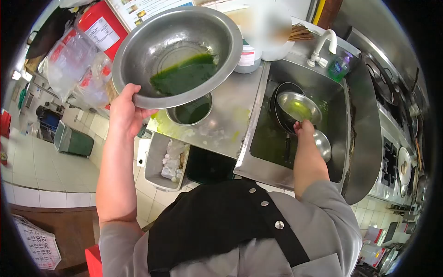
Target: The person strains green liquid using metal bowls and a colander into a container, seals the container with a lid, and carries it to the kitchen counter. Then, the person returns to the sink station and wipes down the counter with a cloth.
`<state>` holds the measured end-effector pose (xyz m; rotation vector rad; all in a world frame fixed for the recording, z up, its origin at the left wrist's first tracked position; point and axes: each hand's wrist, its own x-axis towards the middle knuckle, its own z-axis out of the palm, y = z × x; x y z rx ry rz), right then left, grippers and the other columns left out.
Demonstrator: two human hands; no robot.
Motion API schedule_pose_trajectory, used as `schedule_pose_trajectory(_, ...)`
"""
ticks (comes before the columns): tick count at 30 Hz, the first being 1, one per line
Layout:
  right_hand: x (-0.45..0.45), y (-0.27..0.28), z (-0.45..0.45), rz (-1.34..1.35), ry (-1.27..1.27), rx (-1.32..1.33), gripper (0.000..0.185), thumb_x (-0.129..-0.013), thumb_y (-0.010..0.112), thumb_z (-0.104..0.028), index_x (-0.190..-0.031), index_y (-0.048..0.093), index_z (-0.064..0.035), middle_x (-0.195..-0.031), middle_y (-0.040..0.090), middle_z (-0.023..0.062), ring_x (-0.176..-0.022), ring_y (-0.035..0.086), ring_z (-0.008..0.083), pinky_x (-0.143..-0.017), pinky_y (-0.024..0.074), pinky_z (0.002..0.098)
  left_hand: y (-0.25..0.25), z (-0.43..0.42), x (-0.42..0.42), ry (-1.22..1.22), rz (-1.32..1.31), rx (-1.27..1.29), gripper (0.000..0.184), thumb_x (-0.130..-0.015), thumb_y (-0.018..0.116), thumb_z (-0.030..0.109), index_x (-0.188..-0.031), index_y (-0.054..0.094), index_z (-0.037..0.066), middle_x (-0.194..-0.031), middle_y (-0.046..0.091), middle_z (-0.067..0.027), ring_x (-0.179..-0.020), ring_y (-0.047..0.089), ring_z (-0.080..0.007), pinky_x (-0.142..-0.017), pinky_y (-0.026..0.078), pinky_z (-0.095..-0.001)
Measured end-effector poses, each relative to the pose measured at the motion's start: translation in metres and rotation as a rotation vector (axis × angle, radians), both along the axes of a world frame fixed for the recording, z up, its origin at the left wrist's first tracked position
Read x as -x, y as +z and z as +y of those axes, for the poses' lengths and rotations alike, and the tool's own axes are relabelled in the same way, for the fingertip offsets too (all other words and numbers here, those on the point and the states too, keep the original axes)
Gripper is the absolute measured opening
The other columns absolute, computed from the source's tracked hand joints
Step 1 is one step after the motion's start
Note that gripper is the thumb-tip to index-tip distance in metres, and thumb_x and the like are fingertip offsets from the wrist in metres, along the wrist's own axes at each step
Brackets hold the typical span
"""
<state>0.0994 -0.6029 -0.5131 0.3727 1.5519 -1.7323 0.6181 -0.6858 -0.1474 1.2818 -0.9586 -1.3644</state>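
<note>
My left hand (128, 108) grips the near rim of a large metal basin (138, 55), its thumb over the edge. The basin is tilted, and dark green liquid (184, 76) lies pooled in it. Below it on the steel counter (226, 124) stands a metal pot (191, 113) with dark green liquid, partly hidden by the basin. Over at the sink, my right hand (302, 128) is closed on the near edge of a metal bowl (295, 99) with greenish liquid inside. This bowl overlaps a black pan (276, 115); another metal bowl (323, 145) is beside my wrist.
The steel sink (258, 173) has a white tap (323, 46) and a soap bottle (339, 67) at its back. Green splashes mark the counter. A grey bin (154, 171) sits below the counter. Plastic bags (74, 60) hang left; a stove (390, 154) is right.
</note>
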Motion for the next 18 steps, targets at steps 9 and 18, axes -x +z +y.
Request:
schedule_pose_trajectory(9,0.025,0.076,0.036,1.212,0.295,-0.500,0.023,-0.081,0.059,-0.020,-0.085,0.059,0.0025,-0.080,0.064,0.0192,-0.080,0.063,0.0367,-0.075,0.0478,0.0433,-0.016,-0.015,-0.024,-0.017,-0.005,-0.005,0.029,-0.091,0.054,0.021,-0.106,0.052,-0.004,-0.095,0.062,-0.0155,-0.082,0.065,-0.0263,-0.069,0.059,-0.0409)
schedule_pose_trajectory(18,-0.025,0.231,0.062,1.571,0.501,-0.481,0.019,-0.081,0.059,-0.022,-0.087,0.063,-0.0042,-0.085,0.065,0.0214,-0.085,0.063,0.0400,-0.075,0.0500,0.0465,-0.028,-0.029,-0.039,-0.047,0.009,0.027,0.026,-0.091,0.053,0.020,-0.102,0.054,-0.003,-0.091,0.063,-0.0127,-0.076,0.066,-0.0242,-0.061,0.057,-0.0359)
